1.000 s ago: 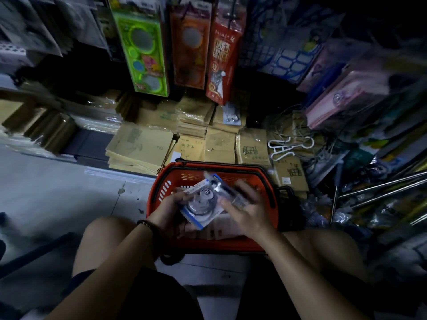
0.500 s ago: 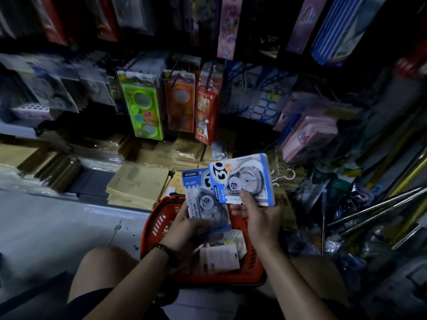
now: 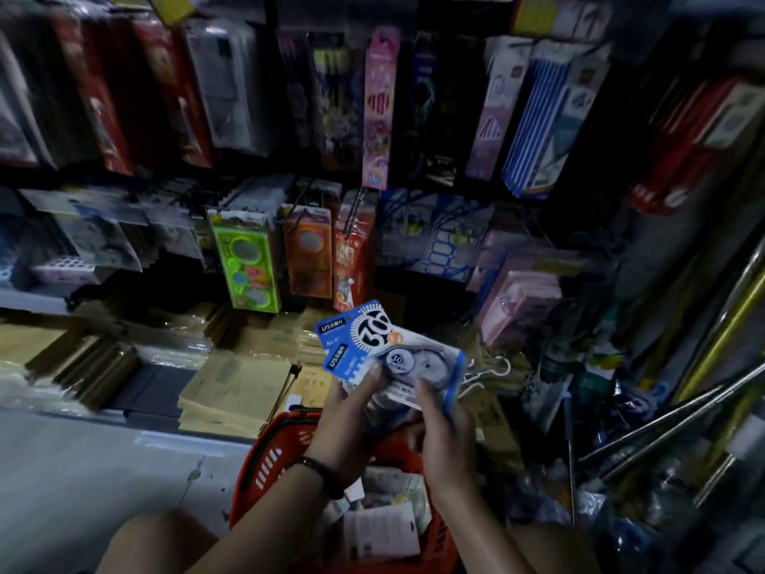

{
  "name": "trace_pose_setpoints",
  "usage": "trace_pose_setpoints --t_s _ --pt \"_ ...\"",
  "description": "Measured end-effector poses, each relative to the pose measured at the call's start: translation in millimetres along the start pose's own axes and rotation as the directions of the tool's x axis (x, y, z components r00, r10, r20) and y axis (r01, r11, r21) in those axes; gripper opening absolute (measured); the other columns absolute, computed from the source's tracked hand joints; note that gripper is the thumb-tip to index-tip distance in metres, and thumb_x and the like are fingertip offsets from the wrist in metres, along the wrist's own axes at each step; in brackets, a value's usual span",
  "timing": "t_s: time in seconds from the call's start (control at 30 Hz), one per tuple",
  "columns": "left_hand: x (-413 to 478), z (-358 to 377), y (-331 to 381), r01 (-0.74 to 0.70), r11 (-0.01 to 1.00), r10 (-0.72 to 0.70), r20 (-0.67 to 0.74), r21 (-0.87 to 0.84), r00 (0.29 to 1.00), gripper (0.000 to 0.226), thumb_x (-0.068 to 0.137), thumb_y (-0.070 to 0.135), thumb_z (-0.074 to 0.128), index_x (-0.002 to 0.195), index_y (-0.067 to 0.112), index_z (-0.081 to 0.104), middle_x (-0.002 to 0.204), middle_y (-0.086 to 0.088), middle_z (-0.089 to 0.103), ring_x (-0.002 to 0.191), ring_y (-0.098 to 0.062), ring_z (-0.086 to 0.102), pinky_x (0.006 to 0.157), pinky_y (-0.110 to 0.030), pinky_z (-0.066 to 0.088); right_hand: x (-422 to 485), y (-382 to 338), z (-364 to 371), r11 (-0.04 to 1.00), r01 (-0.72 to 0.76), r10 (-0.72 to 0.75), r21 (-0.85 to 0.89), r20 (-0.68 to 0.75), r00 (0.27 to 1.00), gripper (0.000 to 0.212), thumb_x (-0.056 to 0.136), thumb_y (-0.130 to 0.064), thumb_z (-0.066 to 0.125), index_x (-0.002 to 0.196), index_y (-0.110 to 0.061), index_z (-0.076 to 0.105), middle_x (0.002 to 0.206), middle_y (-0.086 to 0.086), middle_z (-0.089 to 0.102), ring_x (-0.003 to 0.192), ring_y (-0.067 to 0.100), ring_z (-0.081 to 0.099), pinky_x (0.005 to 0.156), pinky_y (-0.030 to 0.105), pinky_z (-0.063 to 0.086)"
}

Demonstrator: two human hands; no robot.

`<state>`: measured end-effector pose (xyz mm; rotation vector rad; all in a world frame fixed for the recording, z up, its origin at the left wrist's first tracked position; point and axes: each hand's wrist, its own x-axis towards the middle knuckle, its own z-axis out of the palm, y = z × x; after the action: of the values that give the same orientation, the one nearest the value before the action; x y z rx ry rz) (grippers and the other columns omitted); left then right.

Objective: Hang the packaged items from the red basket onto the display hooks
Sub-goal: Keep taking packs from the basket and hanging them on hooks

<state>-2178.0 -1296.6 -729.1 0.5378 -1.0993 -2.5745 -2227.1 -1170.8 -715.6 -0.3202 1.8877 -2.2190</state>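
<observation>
What we hold: 2 blue-and-white blister cards (image 3: 389, 350), overlapping, lifted above the red basket (image 3: 265, 461) and in front of the lowest shelf.
Back card (image 3: 356, 325): upper left of the pair, tilted, with a large "30" in a dark circle on its face.
Front card (image 3: 430, 362): lies across the back card's lower right. It has a clear round blister with a small "30" and a blue strip down its right edge.
Left hand (image 3: 343, 416): our fingers curl round the lower left of the pair, with the thumb flat on the front card's face. A black band (image 3: 318, 474) sits on the wrist.
Right hand (image 3: 445, 437): pinches the front card at its lower right, thumb on the face. We cannot see the fingers behind the card.
Basket: on the floor between our knees, below both hands. More packaged items (image 3: 383, 530) lie loose inside, pale sides up.
Hanging packs: a green pack (image 3: 248, 263), an orange pack (image 3: 308, 258) and a red pack (image 3: 352, 258) hang side by side just above the 2 cards. A pink pack (image 3: 378, 109) hangs in the row above them.
Shelf: stacks of brown envelopes (image 3: 236, 391) lie left of the basket.
Right side: metal rods (image 3: 662, 424) lean across, and white hangers (image 3: 496, 366) lie just right of the front card.
</observation>
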Motion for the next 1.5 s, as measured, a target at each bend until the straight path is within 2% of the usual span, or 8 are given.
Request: trace_pose_setpoints --t_s 0.2,0.3,0.47,0.63,0.87,1.03,1.27,1.5 --pt "-1 28 30 -0.099 0.994 0.103 -0.103 0.040 0.989 0.039 0.100 0.027 0.071 0.137 0.022 0.062 0.135 -0.017 0.072 0.119 -0.043 0.070 0.103 -0.064 0.054 -9 -7 -3 0.955 0.089 -0.091 -0.282 0.008 0.996 0.049 0.087 -0.069 0.060 0.068 -0.024 0.065 0.060 -0.005 0.063 0.055 0.010 0.057 0.056 0.033 0.042" --pt "-2 39 58 -0.156 0.980 0.168 -0.095 0.125 0.981 0.035 0.102 0.026 0.067 0.136 0.021 0.061 0.130 -0.015 0.076 0.111 -0.042 0.075 0.087 -0.059 0.062 0 -32 -14 0.863 0.226 -0.282 -0.453 -0.059 0.958 0.047 0.079 -0.071 0.069 0.088 -0.026 0.059 0.078 -0.004 0.063 0.070 0.013 0.061 0.061 0.037 0.048" --pt "-5 70 103 -0.261 0.933 0.281 -0.050 0.246 0.958 0.031 0.104 0.020 0.067 0.135 0.018 0.060 0.125 -0.013 0.077 0.109 -0.040 0.077 0.087 -0.070 0.061 42 -92 -20 0.447 0.538 -0.618 -0.715 0.188 0.763 0.068 0.080 -0.045 0.085 0.134 -0.017 0.055 0.126 0.003 0.050 0.113 0.021 0.055 0.089 0.035 0.052" --pt "2 105 141 -0.318 0.918 0.327 0.000 0.238 0.945 0.030 0.104 0.019 0.066 0.134 0.018 0.063 0.123 -0.014 0.077 0.108 -0.039 0.077 0.087 -0.059 0.063 65 -155 -8 0.140 0.753 -0.573 -0.643 0.567 0.591 0.065 0.094 -0.052 0.064 0.152 -0.025 0.052 0.145 -0.008 0.047 0.130 0.014 0.052 0.100 0.036 0.055" --pt "19 165 195 -0.360 0.887 0.347 0.096 0.289 0.933 0.031 0.101 0.018 0.071 0.131 0.016 0.067 0.124 -0.014 0.078 0.115 -0.038 0.075 0.102 -0.063 0.057 97 -217 6 0.125 0.740 -0.628 -0.660 0.525 0.574 0.075 0.085 -0.048 0.065 0.156 -0.032 0.046 0.144 -0.013 0.046 0.133 0.015 0.050 0.100 0.037 0.055" --pt "20 211 233 -0.405 0.842 0.370 0.165 0.356 0.914 0.027 0.099 0.003 0.070 0.123 0.013 0.068 0.115 -0.016 0.080 0.102 -0.037 0.078 0.084 -0.055 0.065 131 -269 1 0.179 0.720 -0.655 -0.670 0.465 0.596 0.076 0.086 -0.050 0.067 0.157 -0.035 0.043 0.137 -0.012 0.046 0.130 0.016 0.051 0.099 0.036 0.055" --pt "19 254 283 -0.484 0.783 0.409 0.263 0.391 0.874 0.023 0.103 0.005 0.064 0.125 0.013 0.067 0.117 -0.014 0.080 0.106 -0.035 0.078 0.099 -0.058 0.059 166 -343 -21 0.204 0.691 -0.772 -0.693 0.321 0.549 0.081 0.086 -0.047 0.077 0.158 -0.045 0.041 0.111 -0.012 0.042 0.101 0.010 0.053 0.086 0.024 0.051" --pt "30 280 316 -0.612 0.651 0.524 0.318 0.450 0.790 0.034 0.093 0.005 0.078 0.125 0.012 0.071 0.113 -0.009 0.082 0.106 -0.030 0.079 0.097 -0.052 0.061 208 -383 -42 0.137 0.597 -0.815 -0.790 0.253 0.521 0.076 0.088 -0.044 0.077 0.158 -0.038 0.046 0.111 -0.010 0.039 0.102 0.015 0.052 0.078 0.024 0.049"
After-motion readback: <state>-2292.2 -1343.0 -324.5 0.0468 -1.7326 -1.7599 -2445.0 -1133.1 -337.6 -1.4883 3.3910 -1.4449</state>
